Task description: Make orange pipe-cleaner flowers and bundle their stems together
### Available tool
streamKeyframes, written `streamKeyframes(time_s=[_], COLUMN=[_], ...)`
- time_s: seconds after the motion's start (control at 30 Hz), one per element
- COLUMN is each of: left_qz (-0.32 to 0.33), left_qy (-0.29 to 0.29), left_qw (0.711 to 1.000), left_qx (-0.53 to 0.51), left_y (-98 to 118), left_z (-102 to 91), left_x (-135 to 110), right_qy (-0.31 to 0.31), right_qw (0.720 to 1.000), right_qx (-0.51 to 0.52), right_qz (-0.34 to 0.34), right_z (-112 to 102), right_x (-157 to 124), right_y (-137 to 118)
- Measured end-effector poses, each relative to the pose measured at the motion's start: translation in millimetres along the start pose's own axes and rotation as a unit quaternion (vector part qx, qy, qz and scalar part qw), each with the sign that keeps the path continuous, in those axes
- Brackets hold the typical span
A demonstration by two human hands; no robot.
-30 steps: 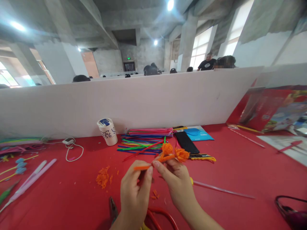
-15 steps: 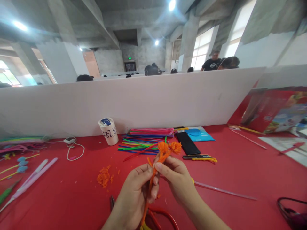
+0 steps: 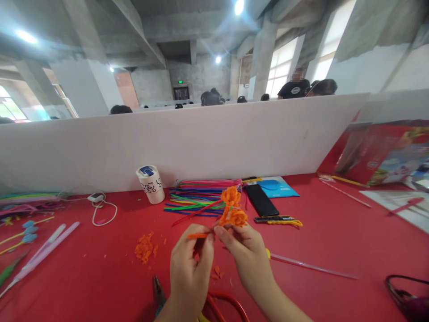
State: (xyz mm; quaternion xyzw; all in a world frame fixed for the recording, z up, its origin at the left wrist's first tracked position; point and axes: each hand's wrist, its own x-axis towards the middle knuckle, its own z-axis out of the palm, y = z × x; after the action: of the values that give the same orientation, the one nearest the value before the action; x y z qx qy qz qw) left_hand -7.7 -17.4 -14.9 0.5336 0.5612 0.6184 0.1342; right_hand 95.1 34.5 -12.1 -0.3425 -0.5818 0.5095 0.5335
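Observation:
An orange pipe-cleaner flower piece (image 3: 232, 206) with fluffy heads sits between my two hands, above the red table. My right hand (image 3: 251, 252) pinches it just under the heads with thumb and fingers. The fingers of my left hand (image 3: 188, 268) are closed on its stem side, and a short orange end (image 3: 197, 235) sticks out to the left. Just where the fingertips meet, the stem is hidden. Beneath my hands lie red-handled scissors (image 3: 236, 304), partly covered, and the jaws of pliers (image 3: 158, 288).
Orange fluff clippings (image 3: 144, 247) lie left of my hands. Colored pipe cleaners (image 3: 194, 203), a paper cup (image 3: 150, 184), a black phone-like slab (image 3: 262, 200) and a utility knife (image 3: 274, 219) stand or lie farther back. A white partition (image 3: 214, 143) closes off the table's far side.
The orange heads have tipped up and shifted, one now above the other. My left hand has turned more upright; the long stem that hung below it no longer shows there.

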Motion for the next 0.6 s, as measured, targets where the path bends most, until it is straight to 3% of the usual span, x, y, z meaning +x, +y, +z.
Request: streamKeyframes(time_s=[0.07, 0.17, 0.27, 0.4, 0.47, 0.5, 0.6], left_qz=[-0.147, -0.3, -0.379, -0.424, -0.425, -0.41, -0.301], left_qy=[-0.025, -0.064, -0.107, -0.158, -0.151, -0.134, -0.045], left_qw=[0.98, 0.908, 0.845, 0.791, 0.798, 0.819, 0.923], left_qx=[-0.128, -0.286, -0.363, -0.412, -0.4, -0.379, -0.235], left_y=[7.9, 12.1, 10.8, 12.7, 14.8, 15.2, 12.4], left_z=[-0.2, -2.8, -6.9, -8.6, -6.8, -5.4, -0.5], left_x=[2.4, 6.5, 9.6, 11.7, 11.7, 11.1, 6.4], right_qy=[-0.015, -0.081, -0.155, -0.169, -0.159, -0.142, -0.06], right_qw=[0.999, 0.987, 0.955, 0.947, 0.948, 0.953, 0.973], right_qx=[0.029, 0.131, 0.233, 0.255, 0.252, 0.244, 0.19], right_qz=[0.0, 0.049, 0.095, 0.098, 0.108, 0.113, 0.116], right_z=[-0.4, 0.5, -0.1, -3.8, -3.6, -2.6, 2.9], right_x=[-0.6, -0.3, 1.1, 3.8, 4.8, 5.2, 5.8], right_y=[-0.2, 1.1, 3.6, 5.7, 5.1, 4.5, 3.1])
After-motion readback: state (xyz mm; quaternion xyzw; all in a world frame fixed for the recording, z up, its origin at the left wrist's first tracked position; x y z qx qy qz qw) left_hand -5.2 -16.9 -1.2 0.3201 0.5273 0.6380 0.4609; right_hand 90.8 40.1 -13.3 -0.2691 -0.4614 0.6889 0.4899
